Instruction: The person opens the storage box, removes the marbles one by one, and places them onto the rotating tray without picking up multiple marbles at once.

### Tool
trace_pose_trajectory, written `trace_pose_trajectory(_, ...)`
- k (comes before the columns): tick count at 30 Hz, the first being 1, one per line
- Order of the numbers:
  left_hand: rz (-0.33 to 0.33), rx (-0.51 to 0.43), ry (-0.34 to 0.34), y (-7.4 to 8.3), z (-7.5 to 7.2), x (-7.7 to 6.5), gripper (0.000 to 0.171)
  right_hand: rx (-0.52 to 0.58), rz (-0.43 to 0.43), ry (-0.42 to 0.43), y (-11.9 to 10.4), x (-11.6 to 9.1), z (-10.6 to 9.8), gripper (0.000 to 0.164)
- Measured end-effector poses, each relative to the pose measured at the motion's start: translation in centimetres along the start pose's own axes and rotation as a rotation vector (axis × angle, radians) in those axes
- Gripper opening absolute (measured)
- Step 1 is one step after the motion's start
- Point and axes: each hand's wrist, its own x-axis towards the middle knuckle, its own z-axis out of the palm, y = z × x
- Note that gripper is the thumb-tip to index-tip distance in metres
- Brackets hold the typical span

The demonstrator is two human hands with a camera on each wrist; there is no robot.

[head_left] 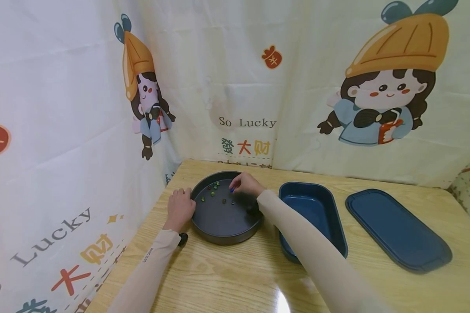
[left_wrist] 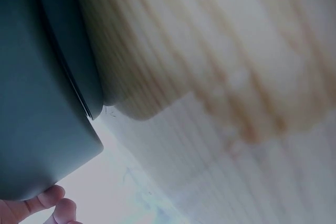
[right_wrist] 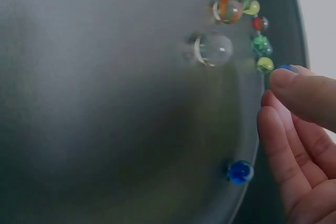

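Note:
A dark round pan [head_left: 223, 221] stands on the table with several small glass marbles [head_left: 213, 194] in it. My left hand [head_left: 181, 208] grips the pan's left rim; in the left wrist view only a few fingertips [left_wrist: 51, 196] show at the pan's wall [left_wrist: 47, 103]. Over the pan's far right part, my right hand [head_left: 247, 184] pinches a blue marble [right_wrist: 288, 68] between thumb and fingers, which mostly hide it. Along the wall in the right wrist view lie yellow, green and red marbles, another blue marble [right_wrist: 240, 172], and a larger clear marble [right_wrist: 214, 49].
Right of the pan is a deep blue rectangular dish [head_left: 337, 217], partly covered by my right forearm. Farther right lies a flat blue lid [head_left: 399, 230]. A printed cloth [head_left: 227, 78] hangs behind and left of the wooden table [head_left: 219, 278].

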Motion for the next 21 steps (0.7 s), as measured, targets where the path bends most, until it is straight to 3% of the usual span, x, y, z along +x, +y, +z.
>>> trace_pose_trajectory(7,0.006,-0.005,0.008,-0.2,0.2,0.1,0.027,-0.064,-0.006,-0.030,0.0,0.2,0.8,0.013)
trace_pose_trajectory(16,0.050,-0.024,0.104,-0.2,0.5,-0.2,0.023,-0.131,0.010,-0.039,-0.2,0.5,1.5,0.012)
trace_pose_trajectory(21,0.022,-0.030,0.062,-0.2,0.3,-0.1,0.026,-0.142,0.026,-0.055,-0.3,0.6,1.7,0.013)
